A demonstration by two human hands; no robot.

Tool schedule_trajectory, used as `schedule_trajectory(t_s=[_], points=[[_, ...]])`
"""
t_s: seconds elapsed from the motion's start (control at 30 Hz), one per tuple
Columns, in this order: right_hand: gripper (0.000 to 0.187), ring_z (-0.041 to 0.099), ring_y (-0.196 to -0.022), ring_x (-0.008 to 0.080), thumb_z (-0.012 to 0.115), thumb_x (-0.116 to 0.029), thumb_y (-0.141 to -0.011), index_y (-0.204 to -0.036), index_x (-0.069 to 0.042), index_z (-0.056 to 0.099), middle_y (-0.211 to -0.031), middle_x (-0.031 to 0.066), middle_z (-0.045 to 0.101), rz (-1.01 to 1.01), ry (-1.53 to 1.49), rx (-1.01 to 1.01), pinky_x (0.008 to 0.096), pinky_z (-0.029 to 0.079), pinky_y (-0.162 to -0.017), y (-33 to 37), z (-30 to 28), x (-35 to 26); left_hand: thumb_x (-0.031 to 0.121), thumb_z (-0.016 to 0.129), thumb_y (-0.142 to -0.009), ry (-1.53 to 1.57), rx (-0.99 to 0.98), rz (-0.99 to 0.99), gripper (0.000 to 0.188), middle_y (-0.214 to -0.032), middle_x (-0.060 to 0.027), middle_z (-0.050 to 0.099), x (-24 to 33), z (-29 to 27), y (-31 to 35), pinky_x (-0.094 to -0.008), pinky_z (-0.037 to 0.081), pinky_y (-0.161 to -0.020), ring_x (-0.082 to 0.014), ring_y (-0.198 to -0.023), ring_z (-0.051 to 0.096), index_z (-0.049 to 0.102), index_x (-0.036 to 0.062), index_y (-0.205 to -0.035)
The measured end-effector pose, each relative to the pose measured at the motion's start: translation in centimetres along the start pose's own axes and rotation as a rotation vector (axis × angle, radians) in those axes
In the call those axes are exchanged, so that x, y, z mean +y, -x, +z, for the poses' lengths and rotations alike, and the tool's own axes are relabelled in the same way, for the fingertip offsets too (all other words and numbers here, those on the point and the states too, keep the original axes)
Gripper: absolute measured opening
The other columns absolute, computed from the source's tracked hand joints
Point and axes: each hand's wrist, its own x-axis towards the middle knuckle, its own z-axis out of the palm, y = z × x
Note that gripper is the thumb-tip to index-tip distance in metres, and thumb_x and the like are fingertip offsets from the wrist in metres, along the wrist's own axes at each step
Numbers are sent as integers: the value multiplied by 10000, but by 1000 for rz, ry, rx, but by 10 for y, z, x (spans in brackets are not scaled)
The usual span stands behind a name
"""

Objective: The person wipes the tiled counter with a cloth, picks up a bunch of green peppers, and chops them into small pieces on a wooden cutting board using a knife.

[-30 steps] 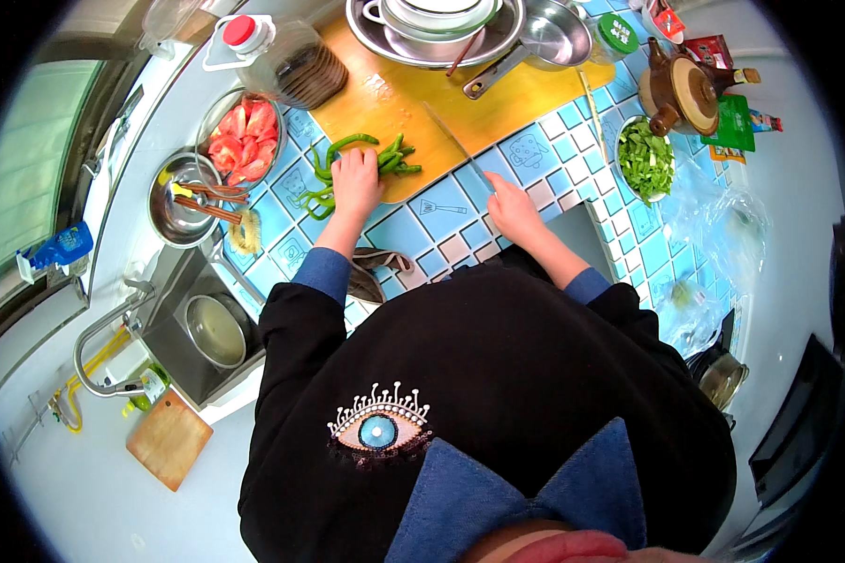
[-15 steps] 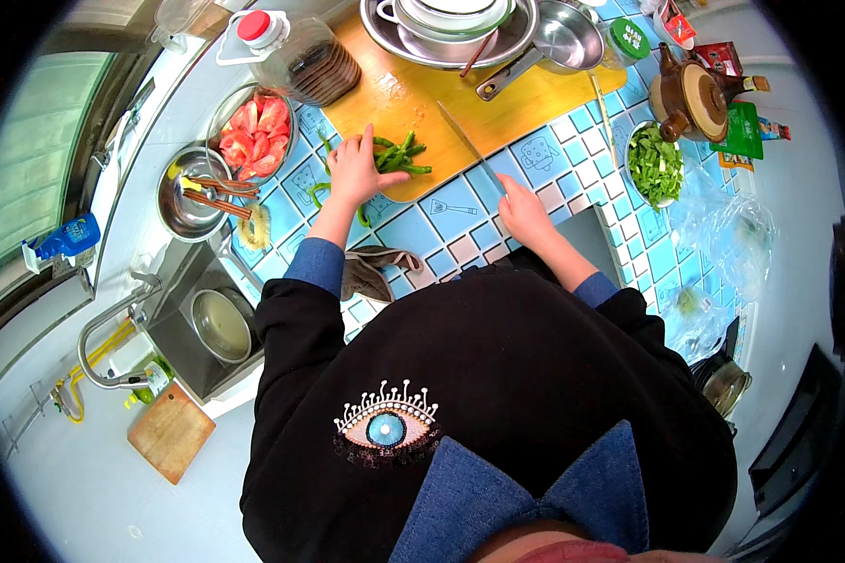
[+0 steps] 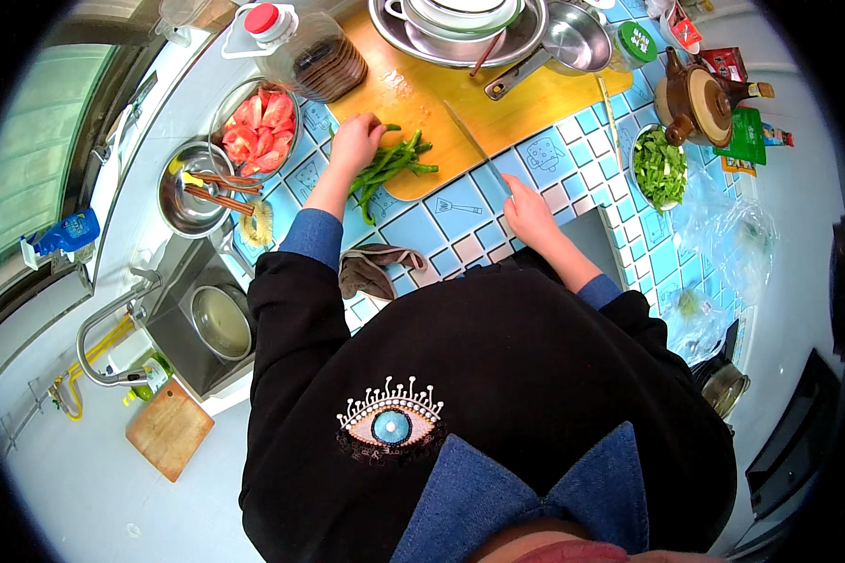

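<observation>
My right hand (image 3: 528, 208) is closed round the handle of a kitchen knife (image 3: 477, 143), whose blade slants away to the left over the yellow cutting board (image 3: 483, 111). My left hand (image 3: 355, 143) is at the board's near left edge, its fingers pinched together on a slim green pepper (image 3: 391, 128), of which only a short end shows beside the fingertips. Next to that hand lies a loose pile of long green peppers (image 3: 396, 161). They lie partly on the board and partly over the blue tiled counter (image 3: 413, 225).
Left of the board stand a large jug (image 3: 324, 64) of dark liquid, a bowl of cut tomatoes (image 3: 261, 131) and a steel bowl (image 3: 171, 192) with chopsticks. Stacked bowls (image 3: 460, 47) and a saucepan (image 3: 573, 42) occupy the far side. Chopped greens (image 3: 660, 169) fill a bowl at right.
My left hand has gone from spread over the peppers to a pinch, lifting slightly off them and uncovering the pile. The right hand with the knife has hardly moved.
</observation>
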Motion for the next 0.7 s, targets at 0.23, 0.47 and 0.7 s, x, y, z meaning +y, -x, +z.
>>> schedule_trajectory(t_s=[0.23,0.47,0.7], points=[[405,568,-898,433,455,-71,-838,-1242,-51,456,-954,261,594,18,13,-19,504,456,-789,0,1,3,308,672,-800,-26,74,186,443,-1085,-190,587,21,10,31,-413,415,-907,-352,-1027,530,588,19,-1124],[386,572,-869,439,461,-71,-838,-1223,-44,469,-934,259,596,-36,1,38,509,459,-771,1,5,6,489,765,-653,-145,51,226,996,-1334,-263,388,16,6,55,-468,250,-1087,-407,-1275,342,313,-44,-1361],[345,585,-823,415,482,-94,-856,-1197,-45,487,-905,232,602,-44,53,55,498,473,-724,4,-4,-29,440,796,-600,-481,114,87,1007,-1273,-258,425,39,24,56,-454,283,-1066,-403,-1238,372,322,-58,-1337]])
